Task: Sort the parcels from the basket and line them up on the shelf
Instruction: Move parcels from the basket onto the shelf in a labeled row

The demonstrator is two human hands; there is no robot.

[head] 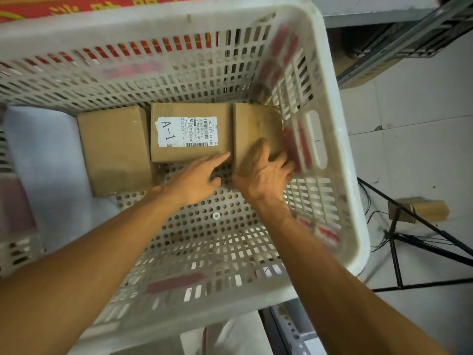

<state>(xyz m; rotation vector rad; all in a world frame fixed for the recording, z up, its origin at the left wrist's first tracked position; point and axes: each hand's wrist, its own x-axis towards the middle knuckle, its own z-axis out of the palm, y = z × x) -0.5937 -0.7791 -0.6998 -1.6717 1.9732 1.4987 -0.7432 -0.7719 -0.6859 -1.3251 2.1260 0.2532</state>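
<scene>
Well, the white slotted basket [158,24] fills most of my view. Its left and near sides are cut off by the frame edges. Red stickers on its right and near walls are too smeared to read. Beyond its far rim lies a red banner [76,6] with yellow writing, cropped so that I cannot read it. To the right is the tiled floor [409,111], with a black metal frame [399,252] and a small brown carton [419,208] beside it.

Three brown cardboard parcels lie side by side against the basket's far wall. The left parcel [115,149] shows no writing and rests partly on something pale that I cannot identify. The middle parcel [224,134] carries a white label [186,131]. The label has a large "A-1", the number "350 0174-01 555" and a barcode, and its fine print is too small to make out. The right parcel [256,124] sits tight against the basket's right wall, blurred, with no label showing.

The right hand [266,178] grips the near end of the right parcel, with the thumb on top and the fingers wrapped round its right side. The left hand [197,180] holds nothing. Its forefinger is stretched out and touches the near edge of the middle parcel, and its other fingers are hidden beneath it.
</scene>
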